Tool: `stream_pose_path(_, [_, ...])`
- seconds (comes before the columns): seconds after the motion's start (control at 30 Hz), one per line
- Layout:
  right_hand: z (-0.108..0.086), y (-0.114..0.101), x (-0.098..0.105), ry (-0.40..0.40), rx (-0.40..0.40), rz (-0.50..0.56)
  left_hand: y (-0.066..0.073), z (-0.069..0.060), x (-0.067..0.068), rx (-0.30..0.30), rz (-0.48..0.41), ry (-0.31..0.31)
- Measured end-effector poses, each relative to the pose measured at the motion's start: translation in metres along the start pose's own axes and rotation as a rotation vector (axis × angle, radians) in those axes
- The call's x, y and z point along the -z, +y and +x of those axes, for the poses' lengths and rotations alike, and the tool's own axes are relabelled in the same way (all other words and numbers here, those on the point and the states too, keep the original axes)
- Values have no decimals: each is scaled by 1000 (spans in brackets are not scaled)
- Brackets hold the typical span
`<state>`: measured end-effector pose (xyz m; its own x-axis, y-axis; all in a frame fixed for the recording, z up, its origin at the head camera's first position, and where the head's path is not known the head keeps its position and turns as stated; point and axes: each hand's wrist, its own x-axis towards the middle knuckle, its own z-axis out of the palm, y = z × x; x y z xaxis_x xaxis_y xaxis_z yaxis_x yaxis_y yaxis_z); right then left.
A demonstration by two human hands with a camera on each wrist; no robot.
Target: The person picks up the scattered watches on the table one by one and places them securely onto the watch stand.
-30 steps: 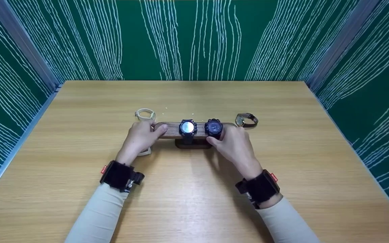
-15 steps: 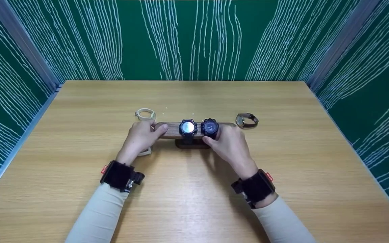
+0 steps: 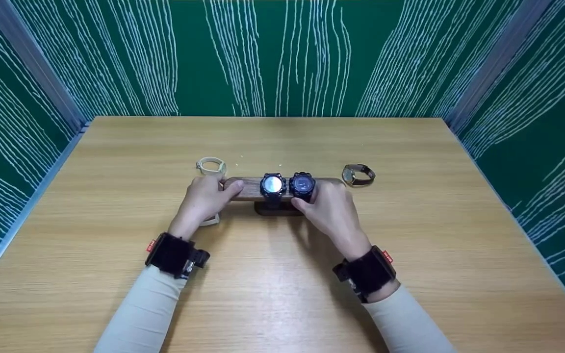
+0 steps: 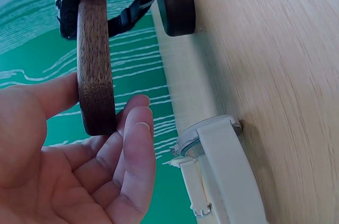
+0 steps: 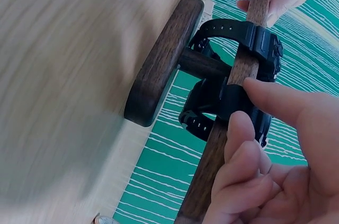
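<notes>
A dark wooden T-shaped watch stand [image 3: 249, 189] stands on the table, its base [image 5: 159, 65] seen in the right wrist view. Two black digital watches, the left one [image 3: 273, 185] and the right one [image 3: 302, 185], are looped over its crossbar side by side. With thumb and fingers, my left hand [image 3: 205, 200] holds the bar's left end. My right hand [image 3: 334, 210] pinches the right black watch at its strap [image 5: 231, 101], thumb tip against the strap and bar. Part of the bar's right side is hidden behind that hand.
A pale-strapped watch [image 3: 211, 165] lies behind my left hand, and another pale strap [image 3: 210, 220] shows beneath that wrist. To the right is a watch with a dark strap and gold case [image 3: 358, 175]. Green walls with white lines surround the wooden table [image 3: 282, 294].
My right hand has slid the right black watch leftward along the bar, closer to the other black watch. The left hand and the stand have stayed in place.
</notes>
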<state>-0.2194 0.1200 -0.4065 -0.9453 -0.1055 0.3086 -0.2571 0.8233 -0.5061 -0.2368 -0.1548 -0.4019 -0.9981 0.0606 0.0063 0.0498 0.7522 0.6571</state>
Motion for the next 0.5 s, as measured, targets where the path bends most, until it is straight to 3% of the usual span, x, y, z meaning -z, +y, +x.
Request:
stream_pose_path(0.23, [-1, -3, -1, -9, -35, -4, 0, 1, 0, 20, -11, -11])
stream_pose_path(0.5, [-1, -6, 0, -27, -82, -113, 1, 0, 1, 19, -6, -14])
